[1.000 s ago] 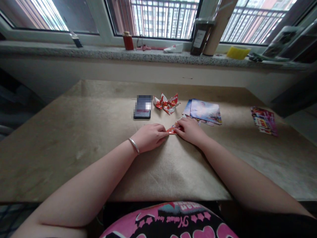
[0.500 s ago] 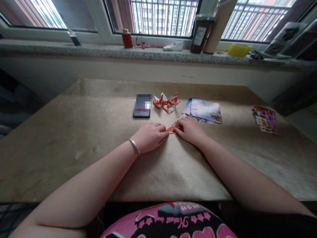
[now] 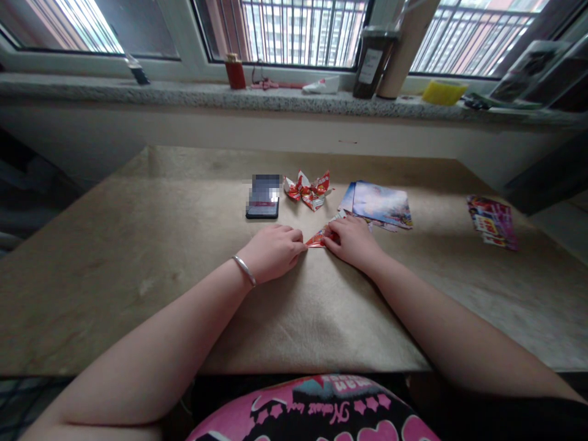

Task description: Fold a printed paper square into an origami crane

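The shirt [image 3: 331, 407] fills the bottom centre of the frame, against the near edge of the table [image 3: 114, 245]. Forearms come in from the lower left and lower right corners; a bracelet [image 3: 244, 270] circles the left wrist.

Both hands meet near the middle of the frame, at a red wrapper [image 3: 316, 240] lying on the table. The left hand [image 3: 274, 252] lies palm down, fingers together, thumb and fingertips drawn close at the wrapper's lower left corner; whether they pinch it or only touch it, I cannot tell. The right hand [image 3: 353, 240] is bent over the wrapper, thumb and forefinger nearly closed on it, seemingly holding it against the table.

The wrapper's long axis slants from the left fingertips at lower left towards the upper right, passing beneath the right fingers; a pale end shows above them. From the left fingertips, then, it lies to the right and slightly up the frame. The right hand is nearer its middle and covers much of it; the left reaches just the corner.

Beyond are a phone [image 3: 264, 209], a folded piece [image 3: 309, 191] in red and white, and blue cards [image 3: 383, 202] just above the right hand. Purple cards [image 3: 493, 222] lie well apart, at right. Farther still, the sill [image 3: 184, 95] crosses the top, bearing a red jar [image 3: 236, 73] and yellow tape [image 3: 443, 92].
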Available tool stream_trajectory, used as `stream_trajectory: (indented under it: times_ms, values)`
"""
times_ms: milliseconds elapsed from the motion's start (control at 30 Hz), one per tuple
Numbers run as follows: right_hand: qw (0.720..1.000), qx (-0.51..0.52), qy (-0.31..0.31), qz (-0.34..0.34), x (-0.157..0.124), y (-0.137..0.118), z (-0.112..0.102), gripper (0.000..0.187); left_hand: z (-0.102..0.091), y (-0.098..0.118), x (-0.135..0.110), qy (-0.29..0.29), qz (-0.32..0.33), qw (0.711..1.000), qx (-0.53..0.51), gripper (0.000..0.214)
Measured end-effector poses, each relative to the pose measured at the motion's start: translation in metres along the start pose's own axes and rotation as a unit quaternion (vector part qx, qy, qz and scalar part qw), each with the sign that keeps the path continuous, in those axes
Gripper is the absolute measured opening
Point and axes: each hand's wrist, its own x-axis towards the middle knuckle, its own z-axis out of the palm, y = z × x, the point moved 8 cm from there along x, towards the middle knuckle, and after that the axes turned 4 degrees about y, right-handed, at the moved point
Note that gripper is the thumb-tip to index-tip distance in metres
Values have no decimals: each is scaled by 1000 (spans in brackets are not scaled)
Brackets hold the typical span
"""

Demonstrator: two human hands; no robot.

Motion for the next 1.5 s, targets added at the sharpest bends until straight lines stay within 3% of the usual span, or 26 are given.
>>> stream_trajectory:
  times_ms: [300, 633, 967, 1133, 1233, 1367, 1500]
  values:
    - [1000, 11, 6, 0, 0, 2, 1, 16, -1, -7, -3, -12, -4, 1000, -19, 21]
    - [1000, 26, -2, -1, 0, -1, 3, 16, 5, -17, -5, 31, -20, 995, -88, 21]
    - [998, 60, 7, 9, 0, 2, 2, 14, 6, -3, -2, 35, 37, 995, -85, 31]
    - [990, 140, 31, 7, 2, 0, 5, 12, 2, -3, -2, 39, 48, 996, -66, 25]
    - [986, 154, 57, -30, 1, -5, 1, 11, 0, -3, -3, 43, 60, 995, -65, 25]
    - [983, 94, 94, -123, -6, -19, -12, 12, 1, -5, -4, 35, 55, 995, -78, 26]
    - [972, 79, 83, -203, -13, -29, -14, 18, 3, -6, -4, 32, 49, 995, -86, 24]
